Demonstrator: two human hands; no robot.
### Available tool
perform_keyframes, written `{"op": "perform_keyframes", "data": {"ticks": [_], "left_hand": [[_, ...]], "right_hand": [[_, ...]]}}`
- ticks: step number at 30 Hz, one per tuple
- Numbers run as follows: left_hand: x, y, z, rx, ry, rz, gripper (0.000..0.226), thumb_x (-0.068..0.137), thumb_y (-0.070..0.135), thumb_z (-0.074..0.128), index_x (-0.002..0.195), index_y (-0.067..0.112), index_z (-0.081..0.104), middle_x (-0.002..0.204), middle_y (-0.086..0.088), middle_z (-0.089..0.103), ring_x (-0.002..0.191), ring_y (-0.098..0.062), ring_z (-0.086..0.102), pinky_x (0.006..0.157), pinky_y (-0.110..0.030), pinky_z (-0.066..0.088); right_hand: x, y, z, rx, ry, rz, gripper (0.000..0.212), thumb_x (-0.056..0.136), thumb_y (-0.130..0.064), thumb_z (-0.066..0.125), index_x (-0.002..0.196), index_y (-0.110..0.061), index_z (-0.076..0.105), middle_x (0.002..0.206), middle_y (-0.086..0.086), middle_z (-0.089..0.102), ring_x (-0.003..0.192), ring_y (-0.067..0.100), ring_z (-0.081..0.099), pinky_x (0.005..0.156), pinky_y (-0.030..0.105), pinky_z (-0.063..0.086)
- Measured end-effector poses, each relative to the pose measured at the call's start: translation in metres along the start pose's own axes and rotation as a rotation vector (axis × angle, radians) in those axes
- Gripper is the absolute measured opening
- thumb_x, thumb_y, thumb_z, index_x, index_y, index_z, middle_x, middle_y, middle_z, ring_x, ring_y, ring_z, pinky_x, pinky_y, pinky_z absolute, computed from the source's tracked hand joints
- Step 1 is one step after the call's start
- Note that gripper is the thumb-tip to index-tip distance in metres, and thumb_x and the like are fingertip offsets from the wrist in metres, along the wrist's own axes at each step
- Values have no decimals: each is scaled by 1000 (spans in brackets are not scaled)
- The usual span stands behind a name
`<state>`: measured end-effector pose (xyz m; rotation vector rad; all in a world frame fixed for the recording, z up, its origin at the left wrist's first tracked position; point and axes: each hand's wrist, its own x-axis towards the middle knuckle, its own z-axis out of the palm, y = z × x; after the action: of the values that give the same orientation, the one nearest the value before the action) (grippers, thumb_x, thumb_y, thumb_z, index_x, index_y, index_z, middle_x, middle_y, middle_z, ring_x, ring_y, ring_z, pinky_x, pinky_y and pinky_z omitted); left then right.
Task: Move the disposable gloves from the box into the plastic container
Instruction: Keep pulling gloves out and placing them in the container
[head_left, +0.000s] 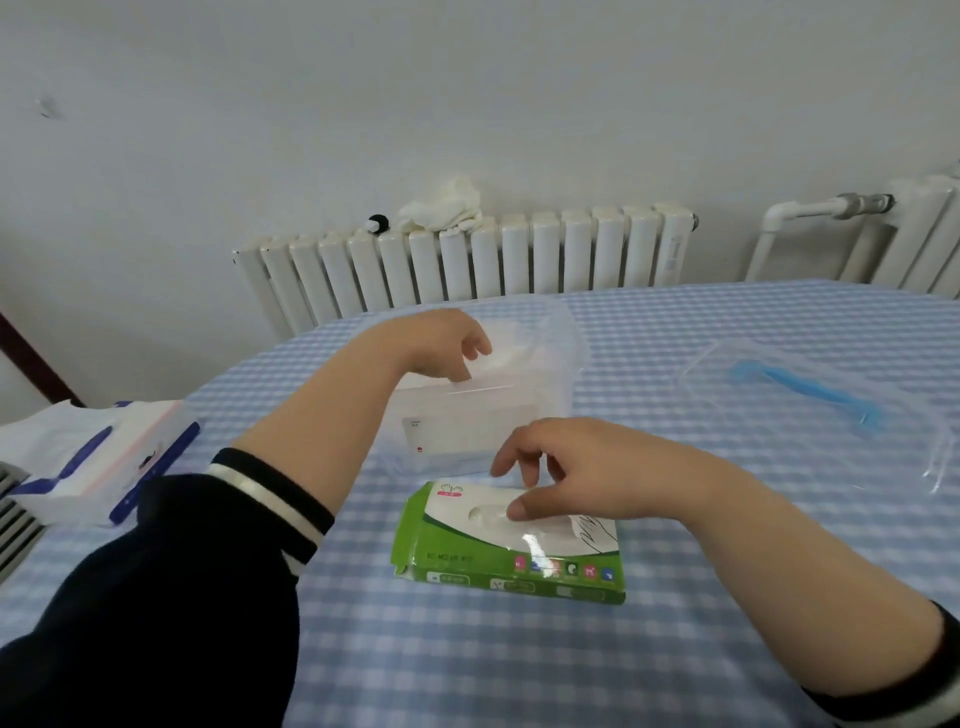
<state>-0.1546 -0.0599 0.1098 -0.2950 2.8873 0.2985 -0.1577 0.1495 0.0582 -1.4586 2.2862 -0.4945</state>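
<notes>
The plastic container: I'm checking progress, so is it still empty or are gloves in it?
Not empty. A whitish crumpled heap of gloves shows through the plastic container, under the left hand.

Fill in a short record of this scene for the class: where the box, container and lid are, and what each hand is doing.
box: green glove box lying flat on the checked table, nearest the camera
container: clear container just behind the box, lid off, gloves inside
lid: clear lid with blue handle, on the table to the right
left hand: left hand at the container's rim, fingers down
right hand: right hand over the box, thumb at its opening
</notes>
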Motion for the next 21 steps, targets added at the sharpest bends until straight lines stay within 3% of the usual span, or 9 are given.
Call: {"op": "perform_keyframes", "data": {"ticks": [4, 6, 8, 11, 13, 16, 19, 21], "left_hand": [[-32, 8, 8, -244, 274, 89, 61, 87, -11, 41, 136, 23, 53, 134, 7, 57, 123, -6, 52, 97, -19, 39], [-52, 18, 24, -416, 516, 219, 58, 87, -11, 37, 124, 28, 60, 119, 13, 63, 110, 2, 58, 95, -15, 44], [-71, 22, 48, -582, 648, 375, 49, 89, -8, 41, 110, 30, 62, 102, 15, 68, 93, -1, 65, 83, -17, 50], [-86, 19, 88, -650, 550, 425, 35, 94, 5, 52, 110, 35, 60, 96, 15, 68, 89, -8, 67, 80, -28, 54], [-86, 13, 109, -597, 406, 359, 27, 94, 23, 62, 116, 37, 56, 104, 20, 65, 100, 1, 62, 90, -27, 51], [-85, 3, 130, -601, 249, 269, 56, 77, 41, 79, 122, 42, 45, 121, 26, 53, 114, 10, 50, 99, -24, 45], [-87, -4, 138, -528, 179, 243, 82, 64, 49, 86, 129, 44, 36, 130, 24, 42, 119, 9, 45, 99, -23, 43], [-88, -5, 140, -454, 164, 220, 90, 63, 51, 86, 134, 43, 30, 132, 24, 41, 119, 6, 45, 94, -17, 42]], "right_hand": [[10, 8, 14, 28, -68, 20, 34, 84, -45, 71, 115, -43, 60, 103, -19, 51, 83, -3, 49, 73, 18, 38], [14, 12, 20, 53, -75, 8, 28, 84, -41, 72, 111, -42, 63, 100, -18, 50, 82, -5, 48, 74, 17, 37], [17, 15, 26, 109, -73, -2, 24, 85, -38, 71, 108, -41, 66, 99, -17, 50, 79, -5, 48, 73, 14, 37], [19, 19, 29, 204, -57, -9, 16, 88, -31, 70, 102, -38, 69, 99, -14, 53, 73, -4, 49, 71, 14, 42], [20, 19, 30, 181, -43, -34, 11, 87, -27, 70, 90, -38, 66, 93, -14, 56, 66, -5, 50, 65, 14, 42], [24, 19, 34, 138, -2, -29, 10, 83, -27, 72, 78, -35, 68, 99, -14, 60, 64, -6, 52, 61, 15, 41], [26, 19, 39, 120, 37, -29, 10, 82, -29, 73, 79, -37, 69, 110, -14, 58, 74, -6, 51, 68, 16, 41], [26, 19, 40, 121, 51, -28, 9, 84, -28, 71, 79, -35, 67, 104, -16, 57, 79, -1, 51, 76, 24, 44]]}}
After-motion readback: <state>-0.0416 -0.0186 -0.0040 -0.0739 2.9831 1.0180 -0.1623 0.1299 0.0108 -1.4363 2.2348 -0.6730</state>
